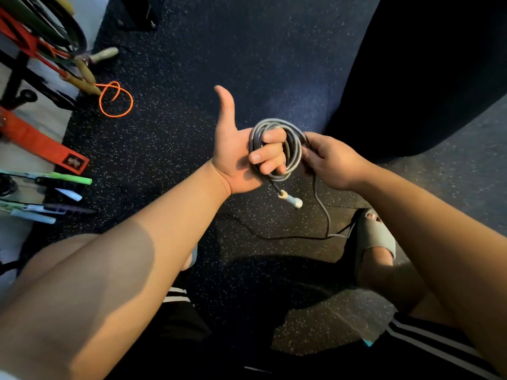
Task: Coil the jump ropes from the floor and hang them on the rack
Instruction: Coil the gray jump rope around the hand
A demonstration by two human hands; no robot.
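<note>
- Left hand (233,157), view centre: palm up, thumb stuck out toward 12 o'clock, fingers curled through the coil of the grey jump rope (274,122) and clamping several turns against the palm.
- Right hand (332,163), at 3 o'clock of the coil: fingers closed round the rope where it leaves the coil. The exact pinch point is hidden behind the turns.
- One handle (292,201) hangs from the coil at 6 o'clock. The loose tail (321,209) drops at 5 o'clock to the floor (247,50) and trails toward the sandal (375,237).
- Judgement: coiling is well advanced but the tail is not yet taken in.
- Technique: feed each new turn with the right hand at the same loop size, letting the strand roll so it does not kink. Keep the left fingers firm so the laid turns do not spring apart, and lift the tail clear of the foot first.
- An orange rope (116,101) lies on the floor at 10 o'clock, uncoiled, just below the rack (16,78).
- Not seen: the second handle, and the tail's end, which is lost in shadow. The rack is cut off at the frame edge, so no free hook can be made out.
- The dark mass (439,64) at 2 o'clock cannot be identified.
</note>
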